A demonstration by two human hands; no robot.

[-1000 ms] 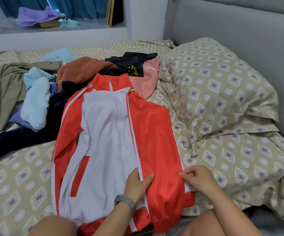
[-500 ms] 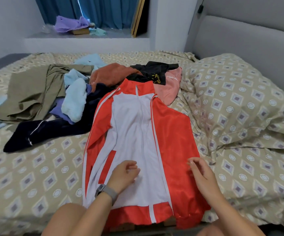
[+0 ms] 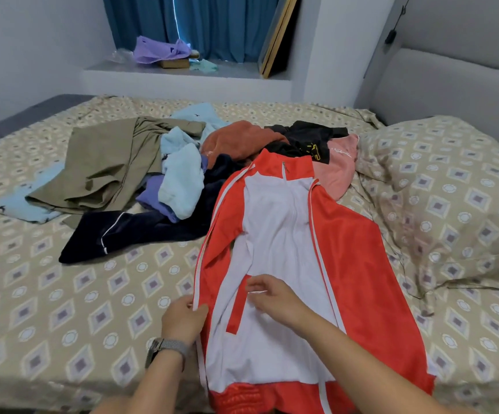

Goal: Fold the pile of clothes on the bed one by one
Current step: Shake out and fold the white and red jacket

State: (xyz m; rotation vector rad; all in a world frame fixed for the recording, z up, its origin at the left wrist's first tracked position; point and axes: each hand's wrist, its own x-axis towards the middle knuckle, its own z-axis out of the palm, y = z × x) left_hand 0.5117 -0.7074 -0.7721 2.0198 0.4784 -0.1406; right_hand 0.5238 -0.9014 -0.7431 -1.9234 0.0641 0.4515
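One jacket [image 3: 317, 264], red with a white front panel, lies flat and zipped on the bed [image 3: 48, 294], collar away from the person, hem at the near edge. Its right side is already folded in over the front; the left side is not yet done.

Left hand [image 3: 182, 319] pinches the jacket's left edge along the white piping, thumb and fingers closed on the fabric. A watch [image 3: 164, 349] sits on that wrist. Right hand [image 3: 275, 297] reaches across and rests on the white panel beside the red pocket strip, fingers loosely bent. Whether it is pinching cloth or just pressing it down can't be told from this angle.

Step in hand, as judged: folding the left side inward, with the right hand pinning the middle as the fold line.

Next move likely calls for lifting the left edge and carrying it over to the centre, keeping the sleeve tucked inside, then smoothing and folding hem to collar. The fabric looks slippery, so it may slide unless held down.

Most of the task remains: the pile [image 3: 182, 174] sits beyond the jacket's collar and to its left, unfolded: olive, light blue, purple, navy, rust, black and pink pieces, some overlapping the jacket's collar area. Pillow [image 3: 451, 189] lies just right of the jacket.
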